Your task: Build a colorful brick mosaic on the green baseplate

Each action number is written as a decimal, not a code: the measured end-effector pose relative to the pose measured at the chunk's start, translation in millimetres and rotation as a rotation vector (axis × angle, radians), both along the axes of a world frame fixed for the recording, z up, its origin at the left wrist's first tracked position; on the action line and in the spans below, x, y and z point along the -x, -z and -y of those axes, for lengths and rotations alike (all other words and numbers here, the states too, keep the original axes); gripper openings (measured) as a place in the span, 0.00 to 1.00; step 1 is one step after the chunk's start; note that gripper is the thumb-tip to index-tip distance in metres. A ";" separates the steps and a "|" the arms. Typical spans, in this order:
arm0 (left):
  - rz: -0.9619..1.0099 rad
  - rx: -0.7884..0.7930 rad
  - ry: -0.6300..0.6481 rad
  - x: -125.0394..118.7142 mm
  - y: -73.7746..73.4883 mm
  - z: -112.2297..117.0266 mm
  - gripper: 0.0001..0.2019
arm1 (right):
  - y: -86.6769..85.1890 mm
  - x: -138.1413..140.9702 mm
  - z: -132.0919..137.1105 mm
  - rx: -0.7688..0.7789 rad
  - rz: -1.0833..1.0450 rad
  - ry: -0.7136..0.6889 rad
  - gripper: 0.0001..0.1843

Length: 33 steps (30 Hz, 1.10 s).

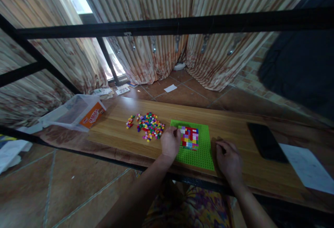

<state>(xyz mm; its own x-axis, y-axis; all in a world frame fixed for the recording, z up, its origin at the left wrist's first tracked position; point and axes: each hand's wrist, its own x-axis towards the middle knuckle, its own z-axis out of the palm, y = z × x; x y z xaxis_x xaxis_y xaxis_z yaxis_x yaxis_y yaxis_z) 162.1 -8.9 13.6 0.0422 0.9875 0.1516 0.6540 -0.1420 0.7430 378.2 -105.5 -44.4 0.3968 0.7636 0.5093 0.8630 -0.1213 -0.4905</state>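
The left hand point(170, 142) has its grip drawn to a near pinch at the left edge of the green baseplate point(205, 155); whether a brick sits between the fingertips, I cannot tell. The right hand point(230, 161) rests just beyond the plate's right edge, its fingers curled in loosely, and its grip too is hard to read. Between them, near the middle of the plate, a compact patch of coloured bricks point(190, 138) is already set down, closely packed; bare green studs surround it, so much of the plate is uncovered. Left of the plate, a large pile of loose bricks point(151, 127) lies unplaced on the bench point(114, 130), with a smaller cluster point(129, 122) beside it. Farther left stands a clear plastic box point(75, 115); to the right lie a dark flat slab point(266, 141) and a white sheet point(308, 168).
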 end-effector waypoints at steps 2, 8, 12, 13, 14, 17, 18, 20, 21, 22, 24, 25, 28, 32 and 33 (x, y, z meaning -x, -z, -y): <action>-0.014 -0.005 0.005 -0.2 1.2 -0.6 0.10 | 1.1 -0.5 -0.1 0.006 0.003 -0.007 0.18; -0.018 0.006 0.056 2.2 0.6 -2.2 0.11 | -0.2 -0.2 -0.5 -0.008 0.016 -0.017 0.18; 0.060 0.039 0.038 8.2 -5.1 0.2 0.13 | -1.3 0.1 -0.5 -0.011 0.012 -0.013 0.18; 0.070 0.046 0.026 10.9 -6.8 1.8 0.14 | -0.8 -0.2 -0.5 -0.008 0.011 -0.012 0.18; 0.077 0.051 0.017 14.3 -8.4 3.9 0.15 | -0.1 -0.6 -0.3 -0.007 0.012 -0.010 0.18; 0.109 0.066 0.021 29.0 -10.1 12.5 0.16 | 3.0 -2.5 0.5 -0.010 0.029 -0.002 0.20; 0.123 0.069 0.022 35.4 -9.0 15.5 0.15 | 4.1 -3.3 0.8 -0.014 0.035 -0.003 0.20; 0.159 0.072 0.008 50.8 -4.1 20.7 0.13 | 6.2 -4.9 1.4 -0.018 0.047 -0.005 0.20; 0.176 0.072 -0.015 59.7 -0.7 22.3 0.12 | 7.1 -5.8 1.6 -0.014 0.057 -0.004 0.19; 0.193 0.070 -0.047 69.5 2.9 23.0 0.11 | 7.9 -6.6 1.7 -0.011 0.068 0.001 0.19; 0.205 0.068 -0.134 90.8 8.9 21.6 0.10 | 9.2 -8.2 1.6 -0.013 0.087 0.003 0.18; 0.194 0.067 -0.172 101.9 10.6 19.4 0.09 | 9.6 -8.7 1.5 -0.017 0.094 -0.002 0.18; 0.107 0.072 -0.299 132.4 10.0 8.3 0.09 | 9.7 -9.6 1.2 -0.009 0.105 -0.005 0.18; -0.045 0.086 -0.365 155.4 4.9 -11.4 0.12 | 8.2 -9.4 0.8 -0.009 0.125 -0.010 0.19; -0.077 0.083 -0.365 157.3 4.4 -15.8 0.12 | 8.0 -9.4 0.7 -0.015 0.130 -0.014 0.19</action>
